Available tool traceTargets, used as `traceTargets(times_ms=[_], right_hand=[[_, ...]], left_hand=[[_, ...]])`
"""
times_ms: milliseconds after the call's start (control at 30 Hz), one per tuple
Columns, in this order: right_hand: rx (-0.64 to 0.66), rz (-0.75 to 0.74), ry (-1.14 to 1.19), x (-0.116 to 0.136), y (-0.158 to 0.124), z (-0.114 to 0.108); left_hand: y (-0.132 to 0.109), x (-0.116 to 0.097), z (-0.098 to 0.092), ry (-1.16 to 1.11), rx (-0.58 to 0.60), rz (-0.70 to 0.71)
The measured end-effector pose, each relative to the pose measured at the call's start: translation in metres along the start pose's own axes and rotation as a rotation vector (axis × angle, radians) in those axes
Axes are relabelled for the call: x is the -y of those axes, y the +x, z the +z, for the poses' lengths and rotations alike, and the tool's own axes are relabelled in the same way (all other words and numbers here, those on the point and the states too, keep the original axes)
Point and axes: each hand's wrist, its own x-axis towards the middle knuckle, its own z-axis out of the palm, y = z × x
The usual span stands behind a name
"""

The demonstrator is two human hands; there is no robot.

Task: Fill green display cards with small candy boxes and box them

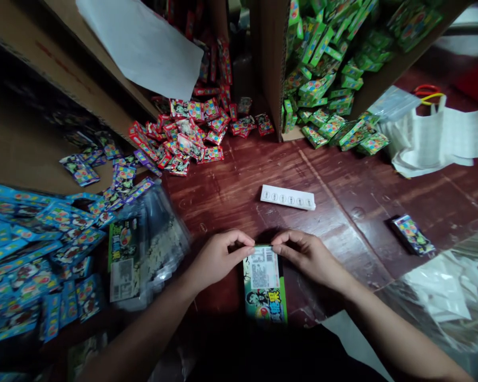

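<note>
A green and black printed candy bag point(264, 297) with a white label and barcode lies in front of me at the table's near edge. My left hand point(226, 254) pinches its top left corner between thumb and fingers. At the top right corner my right hand point(302, 253) pinches the same edge. The contents of the bag cannot be made out. Just beyond my hands lies a strip of white round-printed stickers point(288, 197). Left of my left arm is a stack of clear-backed printed bags point(143, 249).
Blue packets point(35, 254) spread along the left, with purple packets point(121, 178) beside them. Red packets point(187, 132) spill from a cardboard box, green packets point(326, 95) from another box point(272, 63). At right are a dark small packet stack point(413, 234), white sheets point(425, 138) and clear plastic point(453, 297).
</note>
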Motion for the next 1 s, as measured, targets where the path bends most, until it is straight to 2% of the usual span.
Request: traceTargets(times_ms=[100, 167, 200, 267, 333, 367, 433, 500, 567, 700, 833, 1000], right_hand=[[-0.162, -0.217, -0.315, -0.002, 0.016, -0.026], [-0.315, -0.297, -0.531, -0.007, 0.03, -0.054], [-0.344, -0.306, -0.623, -0.011, 0.037, -0.069], [-0.31, -0.28, -0.758, -0.022, 0.05, -0.091], [-0.234, -0.227, -0.79, -0.034, 0.06, -0.102], [-0.224, -0.201, -0.759, -0.039, 0.064, -0.103], [-0.246, -0.17, -0.652, -0.048, 0.068, -0.1], [-0.28, -0.17, -0.545, -0.053, 0.068, -0.098], [-0.307, -0.175, -0.466, -0.053, 0.064, -0.099], [-0.301, -0.161, -0.269, -0.042, 0.053, -0.102], [-0.287, -0.094, -0.015, -0.03, 0.057, -0.094], [-0.292, -0.121, 0.153, -0.02, 0.07, -0.082]], left_hand=[[0.005, 0.0, -0.001, 0.355, -0.028, 0.096], [0.014, -0.001, -0.004, 0.484, -0.028, 0.169], [0.021, -0.003, -0.005, 0.507, -0.039, 0.198], [0.043, -0.008, -0.007, 0.509, -0.114, 0.252], [0.073, -0.016, -0.006, 0.475, -0.2, 0.322], [0.09, -0.02, -0.004, 0.458, -0.215, 0.358], [0.12, -0.024, -0.001, 0.423, -0.171, 0.386], [0.142, -0.025, 0.003, 0.375, -0.089, 0.337], [0.151, -0.024, 0.003, 0.276, -0.042, 0.259], [0.144, -0.025, -0.004, -0.051, 0.0, 0.118], [0.131, -0.031, -0.011, -0.279, -0.007, -0.025], [0.123, -0.03, -0.009, -0.361, -0.148, 0.016]])
